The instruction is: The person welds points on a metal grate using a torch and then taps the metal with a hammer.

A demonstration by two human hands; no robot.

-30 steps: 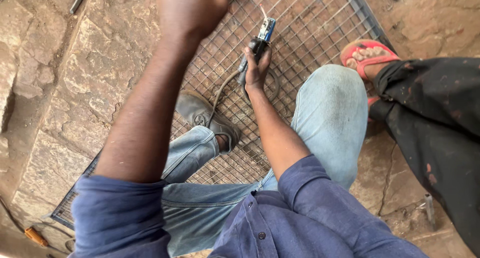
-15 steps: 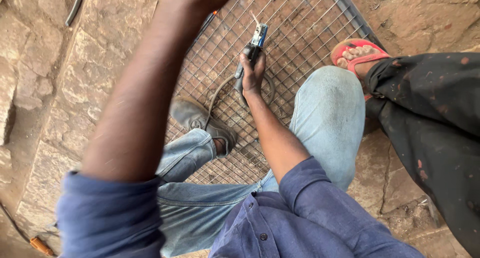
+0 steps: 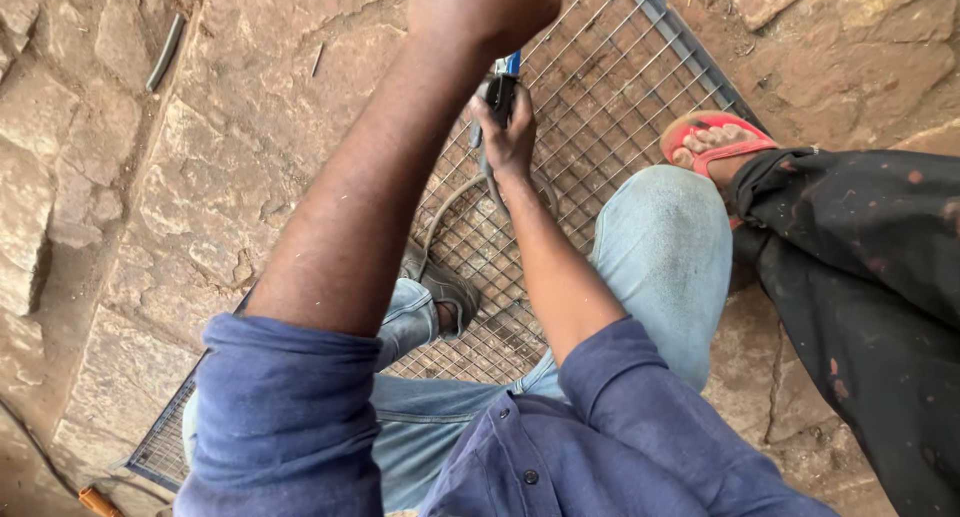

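Note:
My right hand [image 3: 508,137] grips a black-handled tool with a blue tip [image 3: 500,85], held down against a wire mesh panel [image 3: 610,97] that lies on the stone floor. A grey cable [image 3: 450,199] loops from the tool across the mesh. My left hand [image 3: 485,7] is raised close to the camera at the top edge, fingers curled. Its front is cut off by the frame, so anything in it is hidden. My left forearm covers part of the mesh.
Another person's foot in a red sandal [image 3: 712,142] and dark stained trousers [image 3: 860,277] are at the right, on the mesh frame. My shoe [image 3: 445,289] rests on the mesh. A metal rod [image 3: 165,52] lies top left, an orange handle [image 3: 98,500] bottom left.
My left arm has risen nearer the camera and its hand has reached the top edge. My right hand keeps its hold on the tool at about the same spot on the mesh.

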